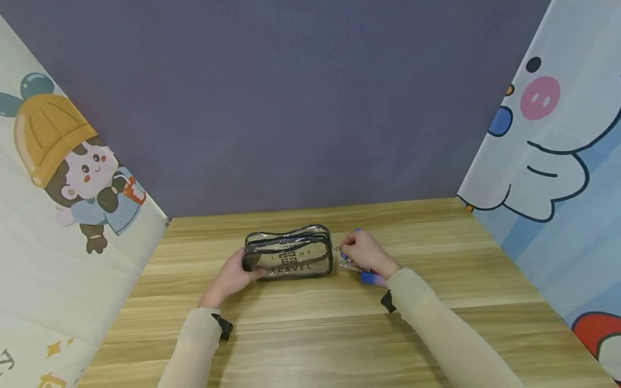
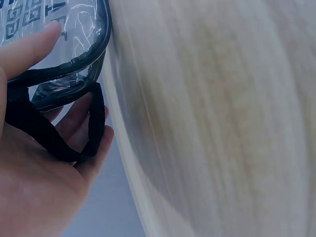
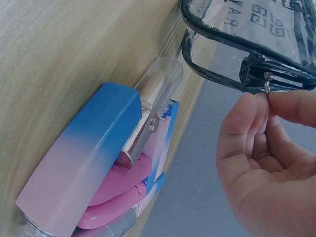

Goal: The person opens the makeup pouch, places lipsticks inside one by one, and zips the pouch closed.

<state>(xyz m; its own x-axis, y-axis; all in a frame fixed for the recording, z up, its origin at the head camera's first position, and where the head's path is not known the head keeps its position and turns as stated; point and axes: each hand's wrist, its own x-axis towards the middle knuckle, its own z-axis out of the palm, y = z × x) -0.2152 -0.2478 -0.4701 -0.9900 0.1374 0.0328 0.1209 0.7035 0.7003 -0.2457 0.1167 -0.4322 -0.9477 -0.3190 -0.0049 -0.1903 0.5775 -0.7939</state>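
Note:
A clear plastic toiletry pouch (image 1: 291,274) with dark piping and the word TRAVEL printed on it stands upright on the table. My left hand (image 1: 229,279) grips its left end, thumb on the front panel. In the left wrist view the fingers pass behind the black strap loop (image 2: 44,131) at that end. At the pouch's other end, my right hand (image 1: 366,252) pinches the small metal zipper pull (image 3: 268,83) between thumb and forefinger. The zipper pull hangs at the corner of the pouch in the right wrist view.
Beside the right hand lie a blue-to-pink box-shaped item (image 3: 81,158), a clear-capped tube (image 3: 158,84), pink curved handles (image 3: 121,182) and other small things. The wooden table (image 1: 301,334) meets a dark back panel (image 1: 310,108), with printed curtains at both sides.

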